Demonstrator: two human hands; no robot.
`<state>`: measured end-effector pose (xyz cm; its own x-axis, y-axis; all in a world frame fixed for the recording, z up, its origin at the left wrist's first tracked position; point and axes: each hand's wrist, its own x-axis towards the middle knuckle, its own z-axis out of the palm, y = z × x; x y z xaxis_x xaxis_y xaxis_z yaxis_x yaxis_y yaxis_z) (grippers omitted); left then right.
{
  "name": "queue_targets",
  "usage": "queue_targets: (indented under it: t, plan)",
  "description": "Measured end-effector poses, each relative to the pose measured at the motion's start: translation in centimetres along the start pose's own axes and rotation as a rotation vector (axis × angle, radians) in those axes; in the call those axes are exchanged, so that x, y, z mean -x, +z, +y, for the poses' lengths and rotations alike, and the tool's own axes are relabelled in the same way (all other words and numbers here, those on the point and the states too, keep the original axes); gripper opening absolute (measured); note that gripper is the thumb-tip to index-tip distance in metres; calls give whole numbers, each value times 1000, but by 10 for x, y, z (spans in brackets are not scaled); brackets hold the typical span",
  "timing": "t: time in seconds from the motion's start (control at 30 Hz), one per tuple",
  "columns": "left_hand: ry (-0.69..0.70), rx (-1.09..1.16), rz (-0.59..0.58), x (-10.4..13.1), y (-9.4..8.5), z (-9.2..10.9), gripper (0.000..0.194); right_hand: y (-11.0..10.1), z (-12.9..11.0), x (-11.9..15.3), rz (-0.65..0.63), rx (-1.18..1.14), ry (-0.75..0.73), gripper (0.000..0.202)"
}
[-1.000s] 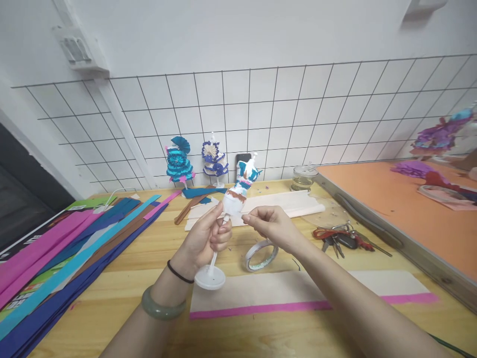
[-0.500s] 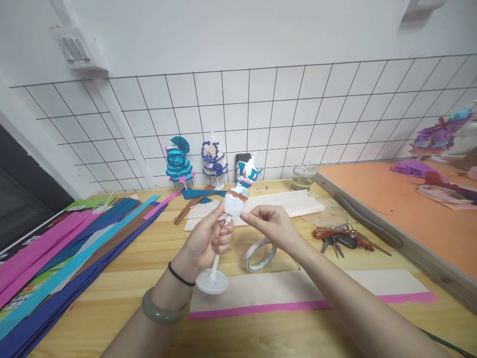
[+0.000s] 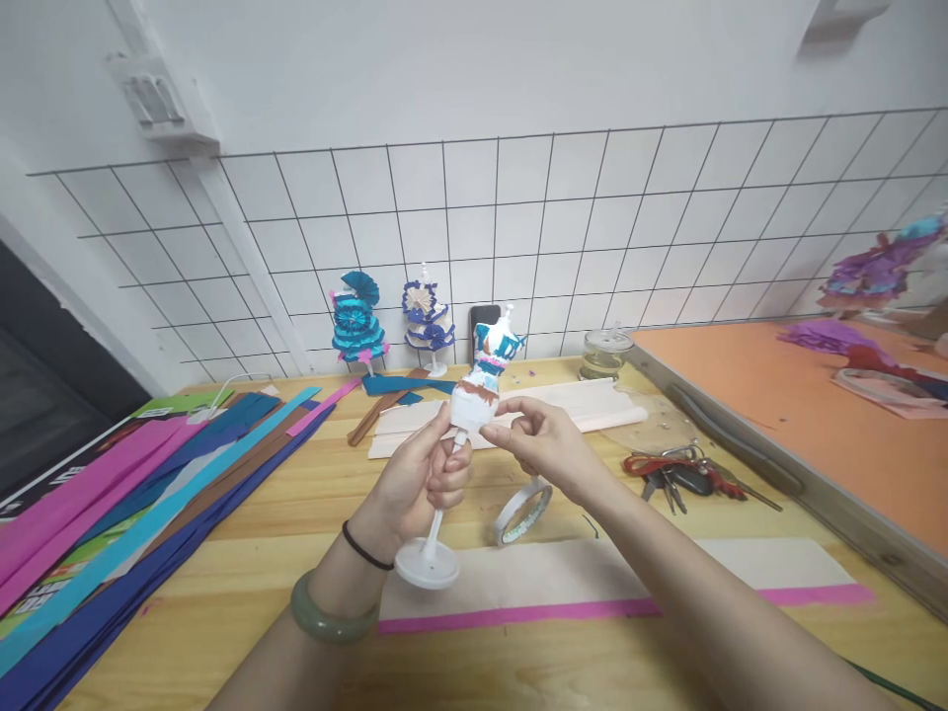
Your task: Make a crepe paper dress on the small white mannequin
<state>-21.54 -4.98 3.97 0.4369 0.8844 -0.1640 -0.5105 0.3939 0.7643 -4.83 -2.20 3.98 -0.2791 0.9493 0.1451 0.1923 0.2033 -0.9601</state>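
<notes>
My left hand (image 3: 430,474) is closed around the white stem of a small dress form (image 3: 474,403), which leans to the right above the table. White tape-like covering, a brown patch and blue and pink paper scraps wrap its body; its round white base (image 3: 428,565) hangs below my wrist. My right hand (image 3: 544,439) has curled fingers, with index finger and thumb at the lower right edge of the form. Whatever they pinch is too small to make out. Just beneath this hand is a tilted roll of white tape (image 3: 522,512); what supports it is hidden.
A pale paper strip with a pink edge (image 3: 518,583) lies in front. Coloured crepe strips (image 3: 178,494) cover the left side. Behind stand two decorated forms (image 3: 358,321), a phone (image 3: 483,318) and a glass teapot (image 3: 605,354). Keys (image 3: 685,478) lie beside an orange board (image 3: 800,395).
My right index finger has come up against the side of the dress form, parting from the thumb. The tape roll has turned slightly. My left hand keeps its hold.
</notes>
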Motion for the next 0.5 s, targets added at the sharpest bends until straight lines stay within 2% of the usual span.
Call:
queue_targets:
  t: [0.1,0.2,0.3,0.4,0.5]
  plan:
    - [-6,-9,-4,0,1,-1,38,-1,0,0,-48,-35,-56,44]
    - [-12,-15,-27,-1,-1,-2,39,-1,2,0,-104,-110,-87,41]
    - [5,-23,-46,-2,-4,-2,33,0,3,0,-111,-164,-63,40]
    - [34,-45,-16,-3,-5,-3,25,1,4,0,-123,-205,-27,38]
    - [113,-42,10,-4,-5,-3,24,3,5,-1,-120,-230,-12,35]
